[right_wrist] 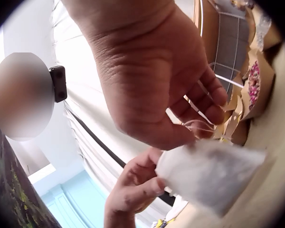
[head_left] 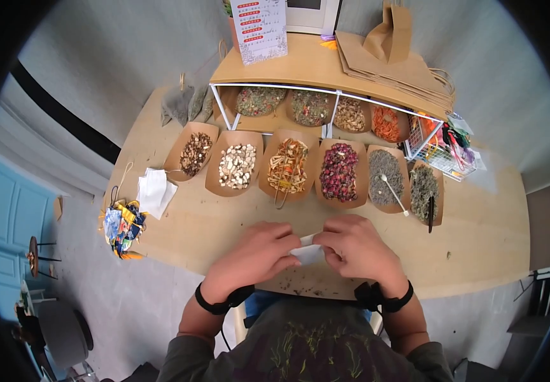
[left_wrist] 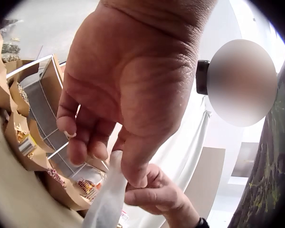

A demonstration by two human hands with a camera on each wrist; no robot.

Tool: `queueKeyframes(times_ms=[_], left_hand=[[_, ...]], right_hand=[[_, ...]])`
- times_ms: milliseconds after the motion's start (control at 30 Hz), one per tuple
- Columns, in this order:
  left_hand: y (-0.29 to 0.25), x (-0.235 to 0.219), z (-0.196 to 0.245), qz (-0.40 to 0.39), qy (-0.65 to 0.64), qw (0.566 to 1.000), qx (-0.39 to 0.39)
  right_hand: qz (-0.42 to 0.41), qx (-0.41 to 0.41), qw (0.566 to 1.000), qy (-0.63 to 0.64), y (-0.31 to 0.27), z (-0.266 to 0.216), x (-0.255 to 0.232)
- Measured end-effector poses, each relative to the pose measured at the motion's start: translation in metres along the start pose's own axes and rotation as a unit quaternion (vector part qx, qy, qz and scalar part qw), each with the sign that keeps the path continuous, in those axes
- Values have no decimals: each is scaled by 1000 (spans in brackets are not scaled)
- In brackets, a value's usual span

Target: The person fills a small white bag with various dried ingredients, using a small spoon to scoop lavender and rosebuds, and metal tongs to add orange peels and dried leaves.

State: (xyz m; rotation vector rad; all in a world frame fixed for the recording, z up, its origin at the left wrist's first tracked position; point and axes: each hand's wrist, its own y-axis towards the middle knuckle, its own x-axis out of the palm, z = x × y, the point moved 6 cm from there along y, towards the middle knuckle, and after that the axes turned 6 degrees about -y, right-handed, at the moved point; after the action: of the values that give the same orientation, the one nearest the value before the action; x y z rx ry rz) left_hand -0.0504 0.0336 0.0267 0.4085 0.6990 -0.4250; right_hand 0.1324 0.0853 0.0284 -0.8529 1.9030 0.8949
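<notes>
A small white pouch [head_left: 308, 253] is held between both hands just above the front edge of the table. The left hand [head_left: 254, 253] pinches one top corner between thumb and forefinger; in the left wrist view the pouch [left_wrist: 107, 199] hangs below that hand [left_wrist: 128, 80]. On the other side the right hand [head_left: 359, 248] pinches the opposite corner, its other fingers bent. Seen in the right wrist view, the pouch [right_wrist: 209, 175] looks filled with something darker, and a thin string loops near the fingers of the right hand [right_wrist: 152, 76].
Paper trays of dried flowers and herbs, among them red buds [head_left: 338, 170] and white pieces [head_left: 236, 165], stand in a row beyond the hands. White pouches [head_left: 155, 193] and colourful cloth bags [head_left: 123, 226] lie at the left. A wooden shelf [head_left: 307, 63] stands behind; crumbs lie near the front edge.
</notes>
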Motion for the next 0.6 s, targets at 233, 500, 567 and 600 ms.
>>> queueKeyframes(times_ms=[233, 500, 567, 600], left_hand=[[-7, -21, -11, 95, 95, 991, -19], [1, -48, -5, 175, -85, 979, 65], [9, -53, -9, 165, -163, 968, 98], [12, -59, -13, 180, -158, 966, 94]], right_hand=[[-39, 7, 998, 48, 11, -5, -2], [52, 13, 981, 187, 35, 2, 0], [104, 41, 959, 262, 41, 6, -1], [93, 27, 960, 262, 44, 8, 3]])
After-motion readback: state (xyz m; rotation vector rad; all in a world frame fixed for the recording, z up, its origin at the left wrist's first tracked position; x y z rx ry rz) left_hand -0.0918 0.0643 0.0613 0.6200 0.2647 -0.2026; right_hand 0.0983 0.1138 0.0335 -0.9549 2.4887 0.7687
